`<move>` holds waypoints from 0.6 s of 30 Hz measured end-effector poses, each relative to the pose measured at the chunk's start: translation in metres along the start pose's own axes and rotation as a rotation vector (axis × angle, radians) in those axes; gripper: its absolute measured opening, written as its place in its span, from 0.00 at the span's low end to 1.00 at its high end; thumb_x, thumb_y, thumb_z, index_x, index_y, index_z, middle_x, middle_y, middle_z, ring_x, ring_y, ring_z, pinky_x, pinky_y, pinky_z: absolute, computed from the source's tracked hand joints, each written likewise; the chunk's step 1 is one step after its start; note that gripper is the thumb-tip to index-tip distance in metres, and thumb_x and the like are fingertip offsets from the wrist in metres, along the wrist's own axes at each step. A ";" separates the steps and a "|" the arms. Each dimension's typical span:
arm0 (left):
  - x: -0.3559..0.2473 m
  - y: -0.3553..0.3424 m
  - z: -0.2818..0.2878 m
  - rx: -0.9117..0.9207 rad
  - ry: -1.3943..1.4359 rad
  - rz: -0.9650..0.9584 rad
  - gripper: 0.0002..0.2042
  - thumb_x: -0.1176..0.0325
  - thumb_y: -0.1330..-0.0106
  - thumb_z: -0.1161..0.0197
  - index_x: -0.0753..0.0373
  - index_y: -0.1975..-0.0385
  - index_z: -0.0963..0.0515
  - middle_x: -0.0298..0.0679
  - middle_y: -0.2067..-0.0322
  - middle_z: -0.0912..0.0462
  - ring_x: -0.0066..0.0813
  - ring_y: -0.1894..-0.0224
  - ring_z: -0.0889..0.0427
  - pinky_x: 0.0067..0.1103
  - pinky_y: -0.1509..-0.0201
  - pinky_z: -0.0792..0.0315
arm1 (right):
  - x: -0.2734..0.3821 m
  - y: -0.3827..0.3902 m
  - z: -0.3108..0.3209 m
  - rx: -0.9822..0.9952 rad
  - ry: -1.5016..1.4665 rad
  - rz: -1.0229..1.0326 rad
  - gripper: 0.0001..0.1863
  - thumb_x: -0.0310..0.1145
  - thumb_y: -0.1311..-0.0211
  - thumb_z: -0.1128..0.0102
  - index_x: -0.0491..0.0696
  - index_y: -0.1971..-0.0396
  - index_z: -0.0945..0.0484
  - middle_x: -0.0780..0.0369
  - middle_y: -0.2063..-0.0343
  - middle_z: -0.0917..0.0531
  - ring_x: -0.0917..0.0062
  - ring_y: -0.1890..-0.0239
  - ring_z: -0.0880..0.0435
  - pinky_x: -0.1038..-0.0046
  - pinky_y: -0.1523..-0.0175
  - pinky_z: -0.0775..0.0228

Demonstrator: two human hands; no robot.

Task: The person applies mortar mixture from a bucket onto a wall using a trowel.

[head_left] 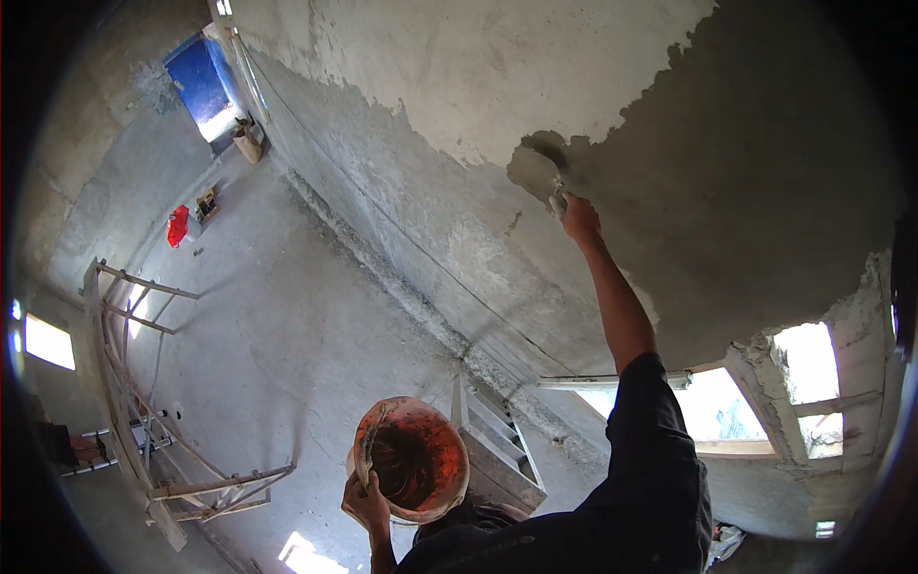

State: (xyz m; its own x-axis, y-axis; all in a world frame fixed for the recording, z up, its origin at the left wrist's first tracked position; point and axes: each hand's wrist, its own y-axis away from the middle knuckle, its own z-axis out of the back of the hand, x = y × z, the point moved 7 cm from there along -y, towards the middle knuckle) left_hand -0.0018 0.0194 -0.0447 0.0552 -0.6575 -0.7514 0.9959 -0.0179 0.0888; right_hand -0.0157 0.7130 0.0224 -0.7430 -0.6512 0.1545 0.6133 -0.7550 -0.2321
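Note:
My right hand (580, 218) is closed round the handle of a trowel (537, 172), its arm stretched up and forward. The blade lies against the wall at the ragged border of a dark, wet-looking coat of plaster (755, 182). Left of and above that border the wall (516, 67) is paler and looks dry. Low in the view, my left hand (365, 502) grips the left rim of an orange bucket (455, 469), which tilts so its inside shows. Dark residue smears the bucket's inner walls; its depth is in shadow.
A wooden trestle frame (158, 493) stands on the grey floor (277, 354) at left. Below the wall, beside the bucket, is a wooden bench or box (502, 469). Window openings (722, 407) lie at lower right. A blue door (201, 81) and a red object (178, 226) are far left.

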 end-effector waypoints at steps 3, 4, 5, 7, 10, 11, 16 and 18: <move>0.002 0.003 -0.003 0.023 0.028 0.016 0.12 0.68 0.46 0.36 0.72 0.68 0.19 0.48 0.65 0.17 0.41 0.66 0.18 0.30 0.59 0.27 | -0.010 -0.016 -0.019 0.066 0.027 -0.038 0.26 0.58 0.37 0.56 0.50 0.58 0.25 0.52 0.61 0.20 0.56 0.56 0.21 0.55 0.53 0.28; 0.001 0.004 -0.003 0.020 0.036 -0.003 0.12 0.68 0.46 0.36 0.72 0.68 0.19 0.48 0.65 0.17 0.40 0.66 0.18 0.29 0.59 0.27 | -0.015 -0.021 -0.021 0.080 0.048 -0.060 0.26 0.58 0.37 0.55 0.49 0.58 0.25 0.52 0.61 0.19 0.56 0.56 0.20 0.55 0.53 0.28; -0.001 0.004 -0.005 0.018 0.045 -0.022 0.12 0.68 0.47 0.36 0.72 0.68 0.19 0.48 0.66 0.17 0.39 0.66 0.18 0.29 0.59 0.27 | -0.020 -0.025 -0.020 0.076 0.050 -0.062 0.26 0.58 0.37 0.55 0.49 0.58 0.25 0.52 0.61 0.19 0.56 0.56 0.20 0.55 0.53 0.28; 0.001 0.004 -0.002 0.008 0.035 0.007 0.10 0.70 0.48 0.35 0.73 0.71 0.19 0.48 0.65 0.17 0.41 0.66 0.18 0.29 0.60 0.27 | -0.008 -0.028 -0.011 0.070 0.032 -0.033 0.24 0.56 0.37 0.53 0.49 0.58 0.26 0.52 0.61 0.19 0.56 0.57 0.20 0.56 0.53 0.28; -0.003 0.003 -0.005 0.020 0.042 0.009 0.09 0.73 0.49 0.34 0.74 0.73 0.19 0.48 0.64 0.17 0.43 0.66 0.17 0.29 0.61 0.26 | -0.015 -0.027 0.009 0.084 0.098 -0.061 0.23 0.54 0.38 0.51 0.49 0.58 0.25 0.52 0.62 0.19 0.55 0.57 0.20 0.56 0.53 0.27; -0.004 0.002 -0.007 0.029 0.055 -0.016 0.09 0.73 0.49 0.34 0.74 0.73 0.19 0.49 0.64 0.17 0.43 0.66 0.17 0.29 0.61 0.26 | -0.021 -0.022 0.015 0.090 0.099 -0.061 0.23 0.54 0.38 0.51 0.49 0.58 0.25 0.52 0.62 0.19 0.55 0.57 0.20 0.56 0.53 0.27; 0.000 0.003 -0.010 0.046 0.039 -0.003 0.11 0.71 0.48 0.35 0.71 0.68 0.19 0.47 0.67 0.17 0.39 0.67 0.18 0.28 0.61 0.27 | -0.028 0.024 0.073 0.007 -0.007 -0.243 0.21 0.51 0.39 0.48 0.48 0.57 0.23 0.51 0.61 0.19 0.55 0.56 0.20 0.57 0.53 0.27; -0.003 0.003 -0.010 0.040 0.035 0.003 0.11 0.71 0.48 0.35 0.71 0.67 0.19 0.47 0.68 0.17 0.40 0.68 0.18 0.28 0.61 0.27 | -0.029 0.030 0.067 -0.035 -0.024 -0.217 0.22 0.53 0.39 0.49 0.49 0.58 0.22 0.51 0.62 0.19 0.54 0.57 0.20 0.56 0.54 0.27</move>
State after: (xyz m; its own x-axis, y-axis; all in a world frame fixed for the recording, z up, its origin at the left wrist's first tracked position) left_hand 0.0014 0.0287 -0.0484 0.0615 -0.6310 -0.7733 0.9921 -0.0465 0.1167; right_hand 0.0420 0.7041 0.0759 -0.8497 -0.4756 0.2275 0.4297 -0.8748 -0.2238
